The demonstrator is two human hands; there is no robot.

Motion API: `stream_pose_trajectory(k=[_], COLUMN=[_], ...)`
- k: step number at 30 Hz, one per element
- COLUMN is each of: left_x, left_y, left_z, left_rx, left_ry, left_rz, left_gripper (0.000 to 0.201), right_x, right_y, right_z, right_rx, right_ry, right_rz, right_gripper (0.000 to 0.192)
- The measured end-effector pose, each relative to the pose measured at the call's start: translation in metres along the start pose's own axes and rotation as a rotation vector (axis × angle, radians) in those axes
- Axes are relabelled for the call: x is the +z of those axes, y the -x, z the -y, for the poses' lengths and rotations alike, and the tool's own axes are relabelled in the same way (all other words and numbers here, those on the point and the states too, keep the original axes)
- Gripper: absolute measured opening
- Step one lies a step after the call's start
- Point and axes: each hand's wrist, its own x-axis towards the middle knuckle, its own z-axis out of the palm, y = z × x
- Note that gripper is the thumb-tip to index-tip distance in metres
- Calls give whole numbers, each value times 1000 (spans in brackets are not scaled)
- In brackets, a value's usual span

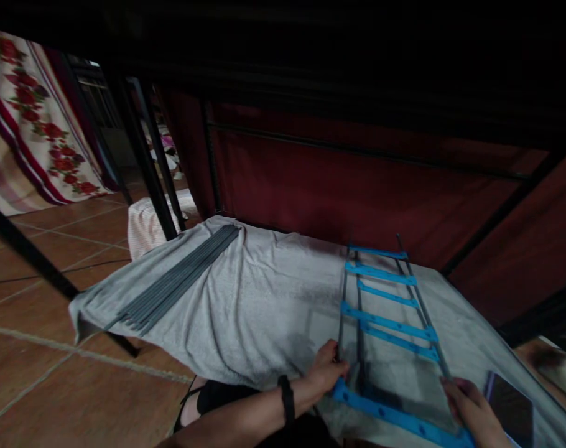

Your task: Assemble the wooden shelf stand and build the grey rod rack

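Note:
A ladder-like rack of thin dark grey rods and blue crosspieces [390,320] stands over the cloth in front of me, its far end towards the red sheet. My left hand [328,368], with a dark band on the wrist, is closed around the rack's left rod just behind the nearest blue crosspiece [380,412]. On the other side, my right hand [472,407] grips the right rod near the same crosspiece's right end. Fingertips of both hands are partly hidden. Off to the left lies a bundle of loose grey rods [185,277], side by side.
A grey cloth [273,298] covers the low surface under a dark overhead frame. By my right hand lies a dark-screened phone or tablet [510,407]. A red sheet [357,186] hangs behind. Black metal posts [140,149] and a floral blanket [40,124] are at left.

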Motion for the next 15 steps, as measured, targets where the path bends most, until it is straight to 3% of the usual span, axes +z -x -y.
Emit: stream_pose_trajectory(k=[3, 8, 12, 15], left_x=[-50, -121, -158, -174], left_y=[11, 16, 14, 17], left_z=[-6, -11, -3, 9], left_rx=[43, 31, 66, 41], left_ry=[-1, 21, -1, -20], left_rz=[-25, -147, -233, -248], left_gripper=[19, 25, 23, 21], right_x=[33, 103, 149, 169], right_y=[24, 60, 79, 87], right_z=[32, 78, 91, 90], right_rx=[13, 9, 57, 42], right_ry=[-230, -416, -507, -502], right_rz=[168, 268, 260, 230], right_gripper=[49, 56, 64, 67])
